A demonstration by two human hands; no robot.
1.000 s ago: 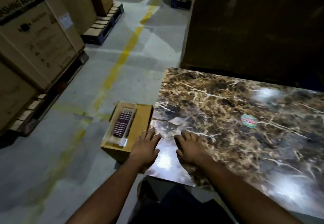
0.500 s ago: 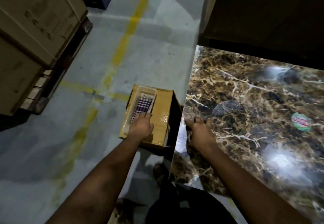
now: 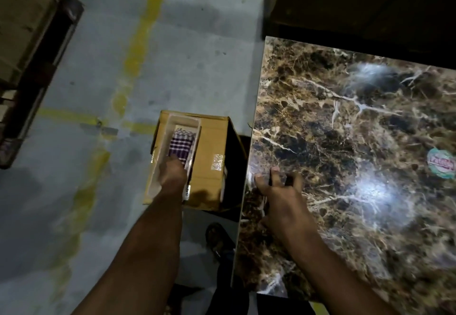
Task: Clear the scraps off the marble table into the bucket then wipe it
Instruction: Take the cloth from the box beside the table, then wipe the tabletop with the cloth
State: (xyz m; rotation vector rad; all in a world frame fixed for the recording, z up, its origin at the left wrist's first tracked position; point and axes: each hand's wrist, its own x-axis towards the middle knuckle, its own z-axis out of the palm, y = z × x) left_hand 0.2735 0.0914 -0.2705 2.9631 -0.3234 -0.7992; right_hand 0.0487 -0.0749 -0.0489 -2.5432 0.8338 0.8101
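Head view, table: the marble table (image 3: 345, 142) fills the right side, brown and veined with white, with two bright glare patches on its glossy top.
Head view, sticker: a round green and pink sticker (image 3: 441, 164) lies flat on the marble near the right edge of the picture, well apart from both hands.
Head view, right hand: the right hand (image 3: 281, 196) rests on the marble near the table's left edge, fingers spread and bent at the tips, nothing visibly held.
Head view, left hand: the left hand (image 3: 172, 174) reaches down beside the table into the clear tray (image 3: 190, 119); it is blurred and its fingers are hidden behind the knuckles, so whether it grips anything cannot be told.
Head view, hands: they are apart, with the table edge between them.
Head view, cloth: a purple and white checked cloth (image 3: 181, 142) lies inside the tray, just beyond the left hand's knuckles.
Head view, box: a cardboard box (image 3: 209, 149) stands on the floor just beside the table's left edge and carries the tray on its top.
Head view, floor: the grey concrete floor (image 3: 197, 55) bears worn yellow lines (image 3: 138, 50) that cross left of the box.
Head view, stacked goods: large cartons (image 3: 22, 13) sit on a pallet (image 3: 32, 97) at the far left.
Head view, beyond the table: a dark bulk (image 3: 357, 6) stands against the table's far edge, too dim to identify.
Head view, below: a dark shoe (image 3: 217, 238) shows on the floor between the arms.
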